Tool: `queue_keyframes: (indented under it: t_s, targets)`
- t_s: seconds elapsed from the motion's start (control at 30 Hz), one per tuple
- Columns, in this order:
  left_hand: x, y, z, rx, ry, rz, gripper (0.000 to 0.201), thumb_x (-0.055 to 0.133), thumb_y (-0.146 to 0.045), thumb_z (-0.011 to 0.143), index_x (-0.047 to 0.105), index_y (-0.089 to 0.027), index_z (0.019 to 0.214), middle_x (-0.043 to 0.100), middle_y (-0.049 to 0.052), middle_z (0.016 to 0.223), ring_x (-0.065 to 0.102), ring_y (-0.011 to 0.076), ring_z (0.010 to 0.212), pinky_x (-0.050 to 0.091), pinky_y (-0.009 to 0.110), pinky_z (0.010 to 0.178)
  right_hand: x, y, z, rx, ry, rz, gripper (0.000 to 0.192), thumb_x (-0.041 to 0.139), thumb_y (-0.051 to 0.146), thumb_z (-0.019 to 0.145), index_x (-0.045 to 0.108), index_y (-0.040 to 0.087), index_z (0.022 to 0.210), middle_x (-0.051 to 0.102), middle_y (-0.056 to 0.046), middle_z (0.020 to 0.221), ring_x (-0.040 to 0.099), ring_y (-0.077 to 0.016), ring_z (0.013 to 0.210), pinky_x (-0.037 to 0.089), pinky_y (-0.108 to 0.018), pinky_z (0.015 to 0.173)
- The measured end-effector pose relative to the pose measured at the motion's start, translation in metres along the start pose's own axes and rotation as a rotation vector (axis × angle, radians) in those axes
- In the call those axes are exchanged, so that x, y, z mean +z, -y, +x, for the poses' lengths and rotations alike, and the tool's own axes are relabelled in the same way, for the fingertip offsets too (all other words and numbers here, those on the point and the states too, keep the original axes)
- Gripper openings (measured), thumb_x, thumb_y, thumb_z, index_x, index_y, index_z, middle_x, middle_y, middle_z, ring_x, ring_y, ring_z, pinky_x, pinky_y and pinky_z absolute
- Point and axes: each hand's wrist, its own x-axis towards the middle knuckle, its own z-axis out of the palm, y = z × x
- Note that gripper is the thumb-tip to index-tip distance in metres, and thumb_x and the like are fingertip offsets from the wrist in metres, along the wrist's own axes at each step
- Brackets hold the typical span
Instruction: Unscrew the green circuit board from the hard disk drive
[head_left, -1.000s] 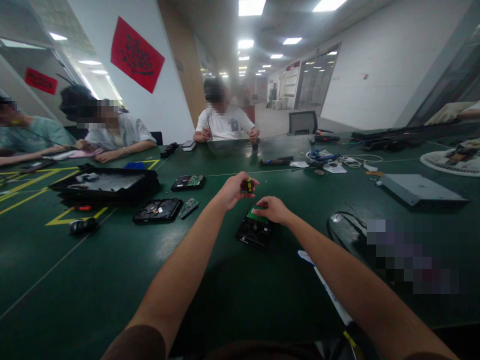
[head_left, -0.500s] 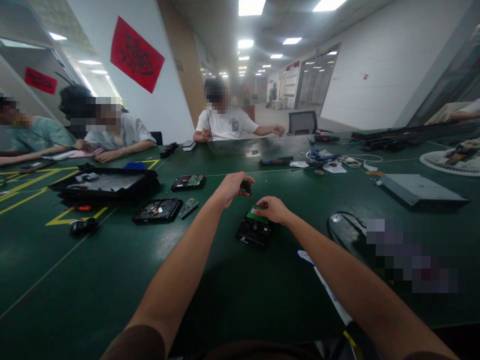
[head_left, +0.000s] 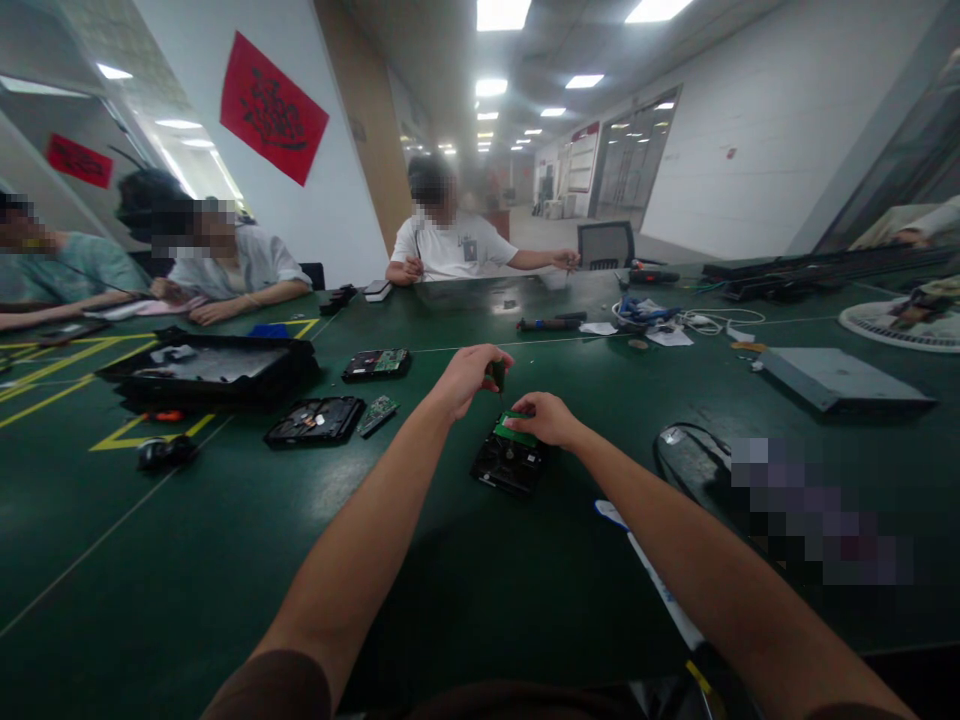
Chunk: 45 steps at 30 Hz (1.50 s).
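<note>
A black hard drive point(head_left: 508, 466) lies on the green table in front of me, its green circuit board point(head_left: 516, 430) at the far end. My left hand point(head_left: 472, 378) is closed around the dark handle of a screwdriver point(head_left: 498, 376), held upright with its thin shaft pointing down at the board's far left edge. With thumb and fingers, my right hand point(head_left: 551, 418) grips the board's right side, close above the drive. Whether the board is raised off the drive I cannot tell. The screwdriver's tip is too small to make out.
To the left lie another opened drive point(head_left: 316, 421), a loose circuit board point(head_left: 378, 415), a drive with its board point(head_left: 377, 364) and a black tray point(head_left: 210, 365). A grey metal box point(head_left: 847, 380) and cables point(head_left: 652, 312) are at the right. A person point(head_left: 454, 245) sits opposite.
My left hand and the screwdriver have shifted very slightly, the handle turning a little. My right hand stays on the circuit board. Across the table, the person's outstretched hand has moved slightly right.
</note>
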Motion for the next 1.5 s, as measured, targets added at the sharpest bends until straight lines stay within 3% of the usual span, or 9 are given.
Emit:
queue_keyframes:
  t_s: [0.13,0.37,0.7,1.07,1.23,1.5]
  targets:
    - [-0.001,-0.003,-0.001,0.006,-0.019,0.034,0.021,0.06,-0.031,0.081,0.074,-0.015,0.085,0.07,0.01,0.089,0.065,0.0192,0.079,0.051,0.024,0.056,0.0,-0.001,0.0,0.001,-0.002,0.0,0.033,0.083,0.046,0.08,0.079,0.022,0.101,0.078,-0.006,0.107,0.072,-0.0208,0.095,0.054,-0.028,0.078]
    - [0.009,-0.007,-0.006,-0.041,-0.046,-0.168,0.016,0.063,-0.027,0.086,0.063,-0.015,0.097,0.071,0.01,0.091,0.069,0.0198,0.079,0.061,0.034,0.068,-0.001,-0.001,0.0,-0.011,0.005,-0.029,0.033,0.082,0.047,0.081,0.08,0.021,0.102,0.079,-0.007,0.105,0.072,-0.0211,0.093,0.054,-0.028,0.078]
    - [0.007,-0.001,-0.003,0.014,-0.011,-0.088,0.021,0.066,-0.035,0.09,0.07,-0.014,0.088,0.069,0.009,0.087,0.065,0.0168,0.08,0.055,0.025,0.064,0.002,-0.003,0.0,0.012,0.007,0.022,0.039,0.083,0.046,0.08,0.078,0.019,0.108,0.077,-0.008,0.109,0.072,-0.0211,0.097,0.055,-0.029,0.081]
    - [0.002,0.017,-0.001,0.202,0.059,0.131,0.033,0.068,-0.05,0.09,0.071,-0.017,0.093,0.066,0.004,0.087,0.063,0.0143,0.076,0.057,0.025,0.063,0.002,-0.003,0.0,-0.028,0.002,0.001,0.037,0.081,0.047,0.082,0.077,0.018,0.106,0.077,-0.008,0.108,0.071,-0.0209,0.095,0.054,-0.03,0.08]
    - [-0.007,0.022,0.0,0.348,0.094,0.278,0.031,0.073,-0.045,0.089,0.07,-0.017,0.104,0.067,0.004,0.092,0.064,0.014,0.076,0.06,0.027,0.065,0.0,-0.002,0.0,-0.035,0.02,-0.024,0.039,0.079,0.05,0.083,0.077,0.02,0.108,0.076,-0.008,0.11,0.07,-0.0216,0.096,0.054,-0.031,0.079]
    - [-0.01,0.017,0.001,0.431,0.029,0.302,0.031,0.072,-0.044,0.09,0.07,-0.016,0.105,0.068,0.005,0.092,0.065,0.0143,0.076,0.06,0.027,0.064,-0.004,0.001,0.0,-0.034,0.038,-0.037,0.039,0.079,0.047,0.085,0.076,0.018,0.111,0.076,-0.01,0.112,0.07,-0.0212,0.097,0.054,-0.032,0.082]
